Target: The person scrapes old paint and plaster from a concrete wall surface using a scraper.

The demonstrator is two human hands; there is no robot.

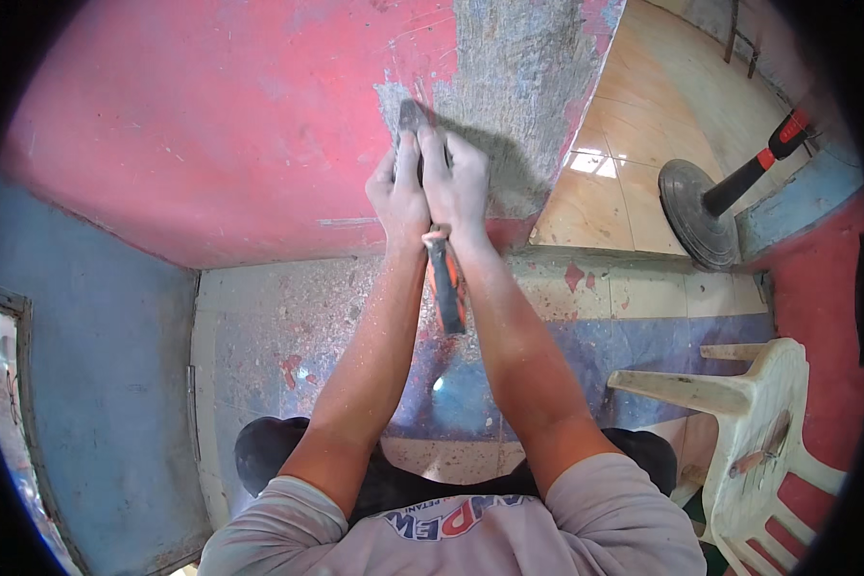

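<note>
My left hand (401, 191) and my right hand (461, 176) are side by side at the pink-painted wall (259, 129), both coated in pale dust. Together they grip a bladed hand tool (446, 288) by its blade. Its orange-and-black handle hangs back between my wrists. The dark metal tip (409, 115) meets the wall at the ragged border of the paint. To the right of that border, a bare grey strip (511, 93) runs up the wall. My fingers hide most of the blade, so its full shape cannot be told.
Paint flakes (291, 371) and dust litter the tiled floor (648, 295) below. A white plastic chair (745, 432) at the right carries a wooden-handled tool (752, 461). Beyond the wall's edge stands a black round-based stand (698, 216). A blue panel (108, 360) is at my left.
</note>
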